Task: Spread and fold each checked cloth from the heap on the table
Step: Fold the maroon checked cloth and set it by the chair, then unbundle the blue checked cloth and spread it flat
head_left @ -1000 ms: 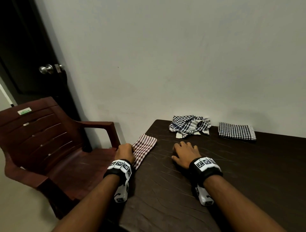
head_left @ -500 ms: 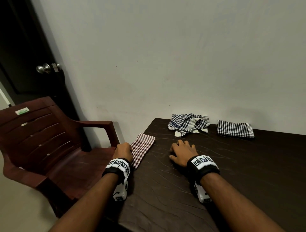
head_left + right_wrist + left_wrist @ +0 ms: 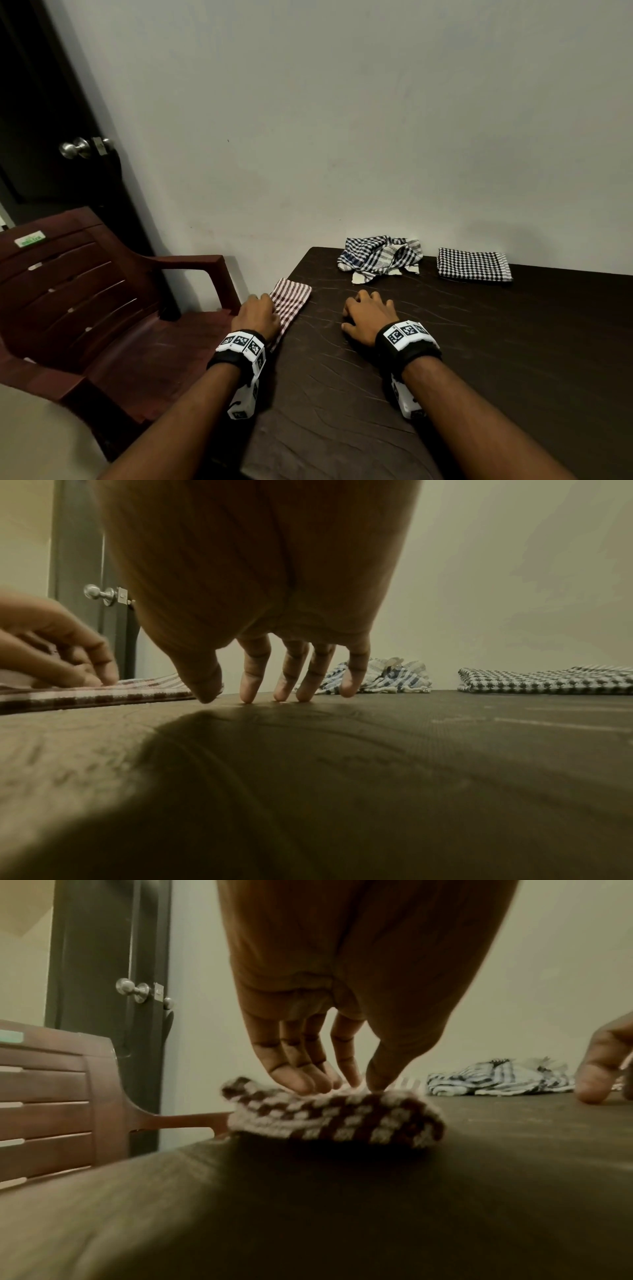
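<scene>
At the surface's (image 3: 479, 342) left edge our left hand (image 3: 258, 317) presses straight fingers (image 3: 291, 1077) onto the folded brown-checked cloth (image 3: 291, 301), which partly overhangs toward the chair (image 3: 102, 308); a careless release could let it slide off. Our right hand (image 3: 368, 317) rests apart, fingertips (image 3: 248, 693) on bare surface, holding nothing. Against the wall, the heap (image 3: 380, 257) lies just beside 1 folded black-checked cloth (image 3: 474, 264); a wide grab there could drag that one open.
</scene>
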